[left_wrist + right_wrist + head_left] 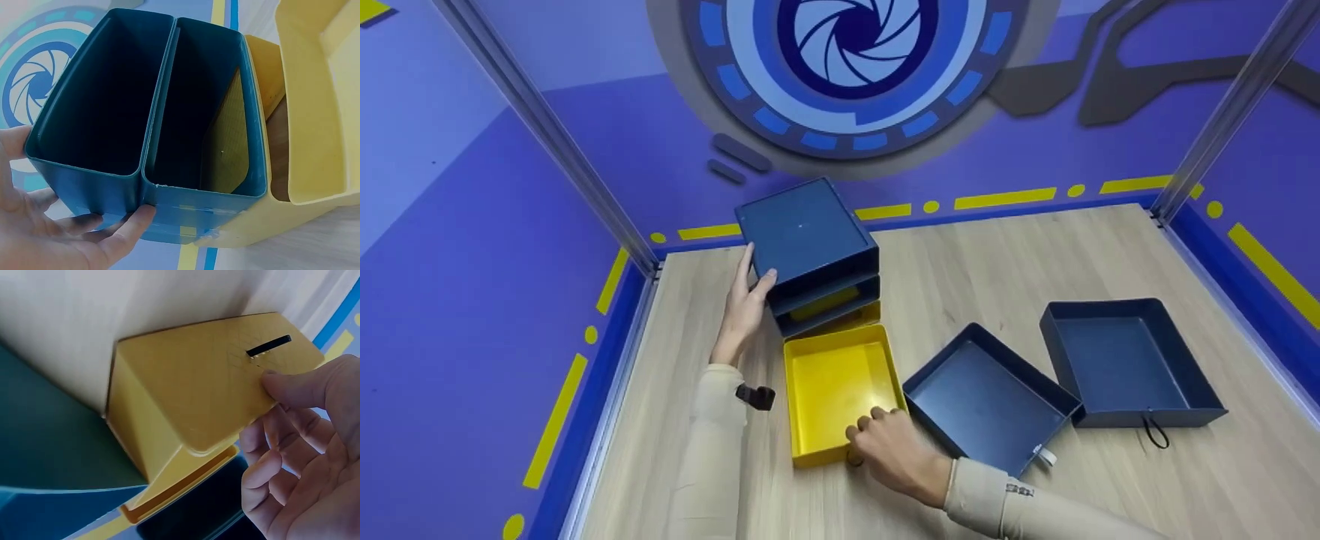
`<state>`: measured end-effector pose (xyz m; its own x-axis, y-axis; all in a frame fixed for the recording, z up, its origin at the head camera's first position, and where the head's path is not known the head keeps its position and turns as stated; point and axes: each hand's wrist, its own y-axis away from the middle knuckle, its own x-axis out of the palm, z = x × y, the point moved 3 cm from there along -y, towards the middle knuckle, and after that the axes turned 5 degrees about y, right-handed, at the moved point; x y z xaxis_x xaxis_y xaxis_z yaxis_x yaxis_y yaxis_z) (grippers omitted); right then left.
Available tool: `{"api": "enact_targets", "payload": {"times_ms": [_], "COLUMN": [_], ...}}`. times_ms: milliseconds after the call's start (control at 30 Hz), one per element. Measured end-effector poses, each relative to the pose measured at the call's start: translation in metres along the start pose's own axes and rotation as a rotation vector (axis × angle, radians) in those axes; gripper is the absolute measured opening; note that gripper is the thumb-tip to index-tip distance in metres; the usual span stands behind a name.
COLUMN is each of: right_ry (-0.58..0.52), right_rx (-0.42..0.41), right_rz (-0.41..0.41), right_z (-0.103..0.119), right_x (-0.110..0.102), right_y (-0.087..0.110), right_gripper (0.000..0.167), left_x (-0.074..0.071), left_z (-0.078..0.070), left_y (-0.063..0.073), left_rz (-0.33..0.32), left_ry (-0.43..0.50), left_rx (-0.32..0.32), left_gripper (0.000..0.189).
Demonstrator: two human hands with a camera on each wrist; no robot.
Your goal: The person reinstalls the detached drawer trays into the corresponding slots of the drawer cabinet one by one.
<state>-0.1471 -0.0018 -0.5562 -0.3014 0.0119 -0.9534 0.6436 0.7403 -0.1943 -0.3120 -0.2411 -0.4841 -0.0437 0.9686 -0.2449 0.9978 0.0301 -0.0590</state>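
Note:
A stacked drawer cabinet [810, 232] stands toward the back, with two dark blue empty frames above a yellow bottom frame [264, 225]. My left hand [742, 311] rests against its left side near the top, fingers spread along the wall and thumb at the upper edge. In front of the bottom frame lies a yellow drawer [836, 375], its back end at the opening. My right hand [896, 450] pinches the drawer's front rim, thumb on the outer face beside a black loop pull [270, 345] and fingers over the inner side.
To the right of the yellow drawer a dark blue drawer [990, 397] lies at an angle, with a light tab [1045, 455]. Another blue drawer [1117, 360] sits farther right, with a black loop [1156, 433]. Printed walls enclose the wooden tabletop [960, 277].

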Motion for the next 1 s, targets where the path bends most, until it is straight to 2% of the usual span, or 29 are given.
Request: {"api": "enact_targets", "payload": {"times_ms": [100,300,533,800,1000], "right_ry": [0.01,0.019,0.005,0.009,0.051], "right_rx": [0.003,0.041,0.075,0.086,0.103], "right_rz": [0.0,-0.061,-0.035,-0.053,-0.072], "right_z": [-0.007,-0.021,-0.039,-0.042,-0.042], "right_x": [0.002,0.004,0.005,0.005,0.004], "right_y": [0.002,0.004,0.008,0.012,0.011], "right_gripper": [0.013,0.013,0.014,0.015,0.017], "left_x": [-0.001,-0.002,0.0,0.001,0.0], "left_z": [0.002,0.001,-0.001,-0.003,-0.002], "left_y": [-0.001,0.001,0.0,0.0,0.002], "left_rz": [-0.007,-0.006,0.002,0.001,0.008], "left_ry": [-0.003,-0.005,-0.001,-0.008,-0.023], "left_rx": [0.002,-0.008,-0.006,-0.01,-0.017], "left_gripper": [0.075,0.076,0.077,0.078,0.077]}}
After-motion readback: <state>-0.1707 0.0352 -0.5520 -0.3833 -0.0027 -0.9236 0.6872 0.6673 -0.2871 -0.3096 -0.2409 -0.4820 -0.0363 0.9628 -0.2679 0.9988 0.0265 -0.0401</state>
